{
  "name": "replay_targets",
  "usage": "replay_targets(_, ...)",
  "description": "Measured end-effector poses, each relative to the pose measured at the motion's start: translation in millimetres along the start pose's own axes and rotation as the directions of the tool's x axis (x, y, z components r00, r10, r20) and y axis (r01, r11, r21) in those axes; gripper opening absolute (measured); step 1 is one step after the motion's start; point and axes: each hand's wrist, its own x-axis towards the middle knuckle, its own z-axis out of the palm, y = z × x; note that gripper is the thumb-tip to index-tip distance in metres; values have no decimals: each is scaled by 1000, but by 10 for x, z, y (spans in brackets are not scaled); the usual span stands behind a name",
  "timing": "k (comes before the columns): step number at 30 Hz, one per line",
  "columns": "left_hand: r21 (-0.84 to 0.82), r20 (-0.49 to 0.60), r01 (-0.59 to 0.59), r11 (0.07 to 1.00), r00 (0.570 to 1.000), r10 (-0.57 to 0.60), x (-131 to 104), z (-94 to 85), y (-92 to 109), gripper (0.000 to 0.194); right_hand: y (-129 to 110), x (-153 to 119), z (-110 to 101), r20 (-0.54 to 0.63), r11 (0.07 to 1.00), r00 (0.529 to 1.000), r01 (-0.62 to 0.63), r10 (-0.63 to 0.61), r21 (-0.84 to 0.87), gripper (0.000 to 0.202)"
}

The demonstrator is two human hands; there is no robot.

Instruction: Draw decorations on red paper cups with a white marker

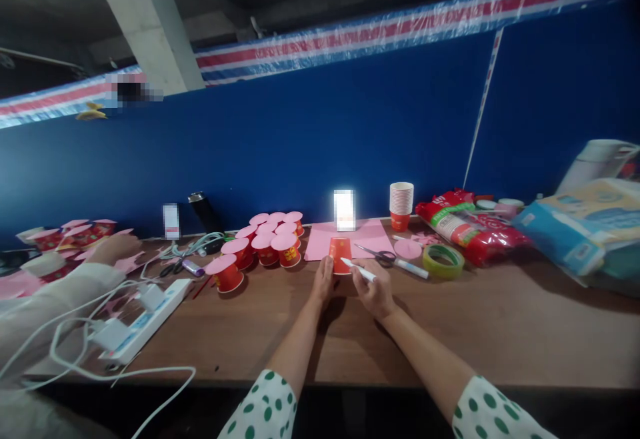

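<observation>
My left hand is closed around the left side of a red paper cup, which lies or tilts just above the table. In my right hand is a white pen, its tip touching or very close to the cup's lower right side. A pink paper sheet lies behind the cup. Scissors, a pink paper disc and a white marker are to the right of my hands. Several red cups topped with pink discs stand to the left.
Green tape roll, stacked paper cups and a red package stand to the right, with a blue pack beyond. At left are a power strip with cables and a co-worker's arm. A lit phone leans behind.
</observation>
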Motion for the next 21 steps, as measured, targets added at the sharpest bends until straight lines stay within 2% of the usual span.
replay_targets(8, 16, -21, 45, 999, 999, -45, -9, 21, 43, 52, -23, 35, -39, -33, 999, 999, -35, 35, 7, 13)
replay_targets(21, 48, -34, 56, 997, 998, -54, -51, 59, 116, 57, 24, 22, -24, -53, 998, 997, -58, 57, -16, 17)
